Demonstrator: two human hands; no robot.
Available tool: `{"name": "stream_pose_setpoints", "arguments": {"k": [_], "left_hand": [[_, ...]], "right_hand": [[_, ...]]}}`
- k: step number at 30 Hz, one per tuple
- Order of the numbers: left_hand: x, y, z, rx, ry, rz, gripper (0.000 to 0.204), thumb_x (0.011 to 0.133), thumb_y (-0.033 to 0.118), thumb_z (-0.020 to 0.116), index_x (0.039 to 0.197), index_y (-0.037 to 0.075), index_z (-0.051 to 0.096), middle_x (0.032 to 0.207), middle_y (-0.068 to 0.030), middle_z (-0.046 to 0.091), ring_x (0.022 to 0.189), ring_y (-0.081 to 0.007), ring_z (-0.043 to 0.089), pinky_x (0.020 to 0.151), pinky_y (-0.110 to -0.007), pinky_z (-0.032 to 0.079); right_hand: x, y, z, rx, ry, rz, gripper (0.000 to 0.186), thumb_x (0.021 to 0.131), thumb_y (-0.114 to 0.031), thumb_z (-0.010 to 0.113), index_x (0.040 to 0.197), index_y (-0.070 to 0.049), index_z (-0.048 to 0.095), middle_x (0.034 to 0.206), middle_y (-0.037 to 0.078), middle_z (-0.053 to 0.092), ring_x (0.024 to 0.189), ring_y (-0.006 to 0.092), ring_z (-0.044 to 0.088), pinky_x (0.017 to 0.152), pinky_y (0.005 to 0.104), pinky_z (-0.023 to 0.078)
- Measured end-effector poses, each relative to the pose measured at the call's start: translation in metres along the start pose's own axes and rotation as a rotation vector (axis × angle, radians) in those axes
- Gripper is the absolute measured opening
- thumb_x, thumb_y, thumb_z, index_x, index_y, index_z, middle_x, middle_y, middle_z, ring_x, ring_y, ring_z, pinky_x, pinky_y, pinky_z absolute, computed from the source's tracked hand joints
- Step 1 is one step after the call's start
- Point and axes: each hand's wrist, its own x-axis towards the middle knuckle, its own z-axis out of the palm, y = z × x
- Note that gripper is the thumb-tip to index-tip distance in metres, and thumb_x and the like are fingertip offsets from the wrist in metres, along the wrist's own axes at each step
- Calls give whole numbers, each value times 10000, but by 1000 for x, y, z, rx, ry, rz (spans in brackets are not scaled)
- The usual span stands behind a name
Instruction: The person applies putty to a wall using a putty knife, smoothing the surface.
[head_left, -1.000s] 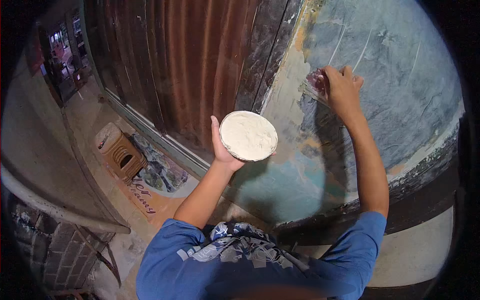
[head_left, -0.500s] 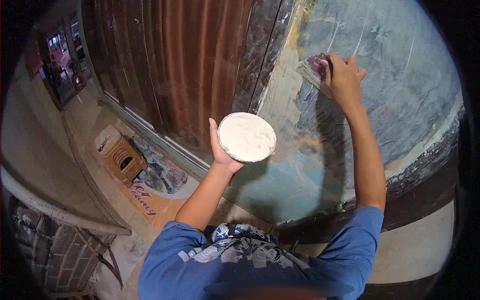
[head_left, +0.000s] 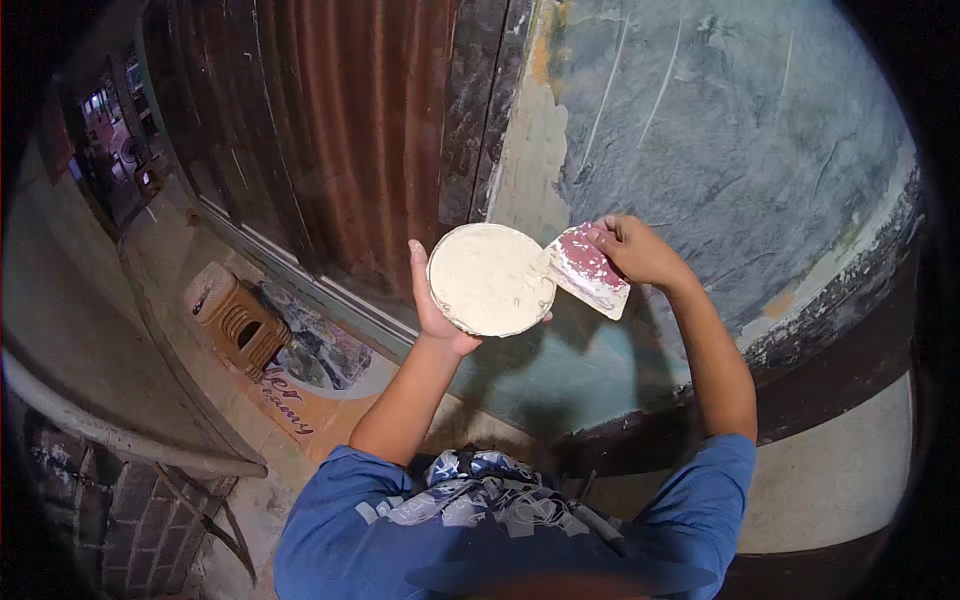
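My left hand (head_left: 440, 320) is closed around a round, shallow container of cream-white paste (head_left: 490, 276), fingertips showing at both sides. My right hand (head_left: 638, 250) pinches a flat, reddish-pink scraper (head_left: 583, 262) smeared with white paste; the scraper's left corner is at the container's right rim, touching the paste or just over it. Beyond both hands is a mottled blue-grey wall surface (head_left: 730, 170), with a pale patched strip (head_left: 525, 160) along its left side, thin light streaks and some ochre patches.
Brown corrugated panels (head_left: 350, 130) adjoin the wall at upper left. A stacked tan plastic stool (head_left: 233, 310) sits on a printed orange sheet (head_left: 300, 410) on the floor. A curved grey edge (head_left: 150, 450) and grey blockwork (head_left: 120, 520) are at lower left; a dim passage (head_left: 115, 140) lies farther back.
My right hand and the scraper have moved down and left, away from the wall to the container, showing more of the scraper's face. My left hand and the container have shifted slightly left.
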Motion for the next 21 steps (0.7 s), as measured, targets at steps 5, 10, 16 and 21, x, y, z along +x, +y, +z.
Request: {"name": "stream_pose_setpoints", "arguments": {"k": [5,10,16,21], "left_hand": [[-3,-14,-3,44,-52,27,1004,863,874,277,1455,79,439,1454,-250,480,1223,-529,544,903,-786,451],[-2,-38,-10,31,-16,23,1014,862,875,275,1467,75,427,1461,-243,477,1245,-526,528,909,-798,434],[-1,-65,4,7,-60,-40,1037,852,886,274,1472,69,420,1465,-242,475,1255,-518,524,947,-784,421],[1,-79,5,37,54,7,1035,862,879,263,1446,47,452,1438,-239,504,1248,-495,539,966,-745,442]], "right_hand": [[-25,15,-22,-55,-8,117,339,991,-277,596,947,50,676,750,90,661,684,160,581,668,367,491],[-49,18,-29,197,80,102,295,994,-244,593,1005,41,669,796,55,680,717,110,600,673,323,498],[-61,49,-36,-76,105,53,309,989,-250,596,1003,49,675,808,76,687,730,113,605,681,312,499],[-75,31,-53,230,59,95,251,994,-244,611,950,-4,669,764,-23,631,687,53,533,637,262,453]]}}
